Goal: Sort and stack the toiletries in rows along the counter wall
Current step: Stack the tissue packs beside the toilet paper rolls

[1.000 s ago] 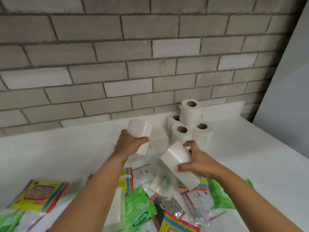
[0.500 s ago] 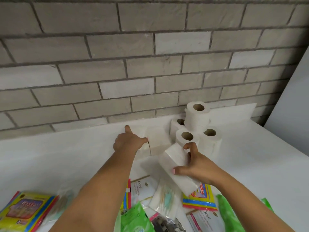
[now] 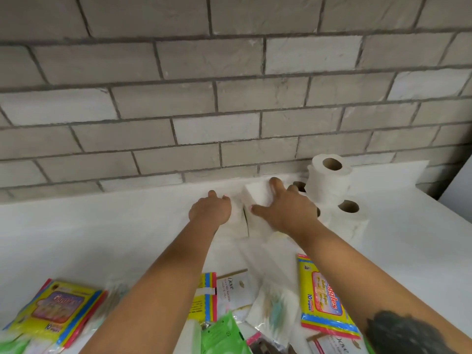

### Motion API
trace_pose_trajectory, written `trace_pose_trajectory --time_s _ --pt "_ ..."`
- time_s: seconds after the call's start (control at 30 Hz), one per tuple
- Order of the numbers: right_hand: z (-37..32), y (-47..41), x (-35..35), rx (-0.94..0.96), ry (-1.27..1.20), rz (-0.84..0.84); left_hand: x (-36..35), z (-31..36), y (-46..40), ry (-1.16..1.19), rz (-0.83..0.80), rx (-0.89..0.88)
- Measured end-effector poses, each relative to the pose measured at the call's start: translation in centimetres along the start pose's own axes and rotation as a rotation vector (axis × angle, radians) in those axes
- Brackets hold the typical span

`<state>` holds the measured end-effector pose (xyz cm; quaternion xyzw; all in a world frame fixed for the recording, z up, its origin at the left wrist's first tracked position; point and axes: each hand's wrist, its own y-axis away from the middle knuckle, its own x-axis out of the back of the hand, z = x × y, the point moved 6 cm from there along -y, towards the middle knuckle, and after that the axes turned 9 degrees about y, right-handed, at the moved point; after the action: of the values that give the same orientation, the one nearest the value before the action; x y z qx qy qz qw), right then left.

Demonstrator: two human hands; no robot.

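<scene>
Head view: two white tissue packs against counter wall, left of toilet rolls [image 3: 329, 180]. Left hand [image 3: 210, 210] rests on left pack [image 3: 236, 221], fingers bent over its top edge; grip extent hard to tell. Right hand [image 3: 286, 210] lies flat on right pack [image 3: 256, 200], fingers straight, spread, thumb along near side. Packs side by side, thin dark gap between. Loose wipes packets [image 3: 323, 302], soap boxes [image 3: 231, 290] scattered on white counter [image 3: 102, 238] nearer person.
</scene>
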<state>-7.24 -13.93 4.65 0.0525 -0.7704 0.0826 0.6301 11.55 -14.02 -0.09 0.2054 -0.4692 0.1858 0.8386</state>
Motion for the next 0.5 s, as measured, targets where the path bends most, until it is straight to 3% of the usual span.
trace_pose_trajectory --time_s 0.23,0.5 --pt "-1.9 -5.8 -2.2 -0.071 0.165 -0.083 -0.3 -0.6 -0.8 0.102 -0.042 -0.007" --pt "-2.5 -6.7 -3.9 -0.072 0.178 -0.077 -0.4 -0.8 -1.6 0.141 0.014 -0.058"
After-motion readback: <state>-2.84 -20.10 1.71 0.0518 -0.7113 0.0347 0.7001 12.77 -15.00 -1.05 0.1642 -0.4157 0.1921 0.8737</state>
